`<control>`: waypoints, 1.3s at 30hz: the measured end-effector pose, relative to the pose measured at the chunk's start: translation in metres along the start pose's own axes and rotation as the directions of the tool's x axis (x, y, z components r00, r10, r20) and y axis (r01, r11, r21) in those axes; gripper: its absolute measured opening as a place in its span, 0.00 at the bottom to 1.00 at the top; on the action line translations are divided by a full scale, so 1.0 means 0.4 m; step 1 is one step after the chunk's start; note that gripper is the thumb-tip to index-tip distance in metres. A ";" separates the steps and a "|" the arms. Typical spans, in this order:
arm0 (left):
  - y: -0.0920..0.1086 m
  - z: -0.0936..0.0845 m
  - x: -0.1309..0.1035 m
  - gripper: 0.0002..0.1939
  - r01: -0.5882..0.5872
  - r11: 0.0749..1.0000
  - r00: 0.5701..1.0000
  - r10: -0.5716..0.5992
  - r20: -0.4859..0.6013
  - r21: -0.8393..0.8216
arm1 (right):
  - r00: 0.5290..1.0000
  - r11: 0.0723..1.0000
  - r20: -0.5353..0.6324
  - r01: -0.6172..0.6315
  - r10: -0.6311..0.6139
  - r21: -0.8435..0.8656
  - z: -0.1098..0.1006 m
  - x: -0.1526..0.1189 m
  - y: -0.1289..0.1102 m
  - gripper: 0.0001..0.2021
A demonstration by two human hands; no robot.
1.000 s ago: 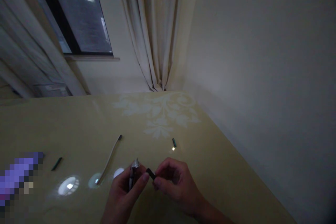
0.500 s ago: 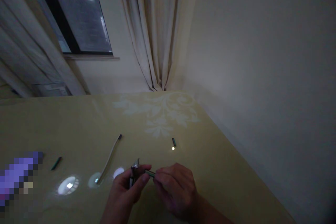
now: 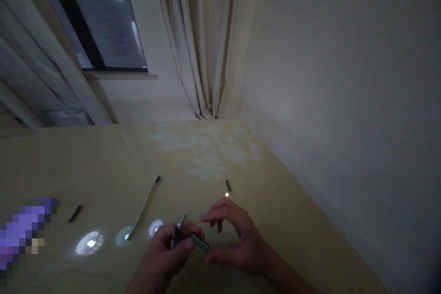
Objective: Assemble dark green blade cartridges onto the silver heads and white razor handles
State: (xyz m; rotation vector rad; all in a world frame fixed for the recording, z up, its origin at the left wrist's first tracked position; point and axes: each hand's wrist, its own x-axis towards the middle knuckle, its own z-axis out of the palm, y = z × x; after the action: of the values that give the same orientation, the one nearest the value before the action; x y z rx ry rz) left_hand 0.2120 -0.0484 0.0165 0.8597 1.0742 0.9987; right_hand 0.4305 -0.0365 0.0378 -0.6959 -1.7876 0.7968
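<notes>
My left hand (image 3: 165,257) grips a pen body (image 3: 177,234) with a metal clip, and a short dark green piece (image 3: 200,242) sticks out from it to the right. My right hand (image 3: 237,243) hovers beside that piece with fingers spread and nothing in them. Both hands are low over the yellow table (image 3: 103,156) near its front edge. A thin pale pen refill (image 3: 144,206) lies on the table to the left of my hands. A small dark piece (image 3: 228,185) lies beyond my right hand, with a tiny bright spot just in front of it.
Another small dark green piece (image 3: 75,213) lies at the left. A blurred purple patch (image 3: 24,229) sits at the far left edge. Light reflections shine on the tabletop. A curtain (image 3: 206,41) hangs in the corner, a window (image 3: 99,14) at the left, a wall at the right.
My right hand has let go of the short dark piece and opened its fingers. The piece now stays with the pen in my left hand, which has dropped slightly.
</notes>
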 end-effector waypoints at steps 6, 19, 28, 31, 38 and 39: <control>0.029 0.014 -0.018 0.23 -0.102 0.983 0.994 0.105 -0.009 0.151 | 1.000 0.996 0.014 -0.018 0.017 0.085 0.005 -0.005 0.001 0.27; 0.006 0.005 -0.023 0.32 0.068 0.992 0.997 -0.072 0.038 0.110 | 0.968 0.998 0.246 -0.057 0.052 0.013 -0.033 0.008 -0.043 0.24; -0.017 -0.001 -0.013 0.34 0.046 0.990 0.999 -0.047 0.011 0.135 | 0.965 0.994 0.261 -0.011 0.040 -0.113 -0.048 -0.006 -0.035 0.24; -0.021 -0.002 0.002 0.37 0.055 0.997 0.993 -0.060 0.100 0.054 | 0.972 0.995 0.231 -0.024 0.046 -0.098 -0.044 -0.009 -0.030 0.23; -0.016 0.014 0.004 0.34 0.075 0.997 0.995 -0.074 0.061 -0.017 | 0.999 0.997 -0.017 -0.036 0.037 0.073 0.007 -0.008 -0.006 0.24; -0.015 0.018 0.000 0.34 0.077 0.997 0.995 -0.076 0.058 -0.004 | 0.999 0.994 -0.016 -0.041 0.043 0.098 0.013 -0.008 -0.004 0.24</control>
State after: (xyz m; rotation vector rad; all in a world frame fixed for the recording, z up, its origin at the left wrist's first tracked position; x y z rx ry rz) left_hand 0.2200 -0.0511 0.0129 0.8314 1.0469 0.9078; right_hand 0.4266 -0.0408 0.0359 -0.6764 -1.7105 0.8969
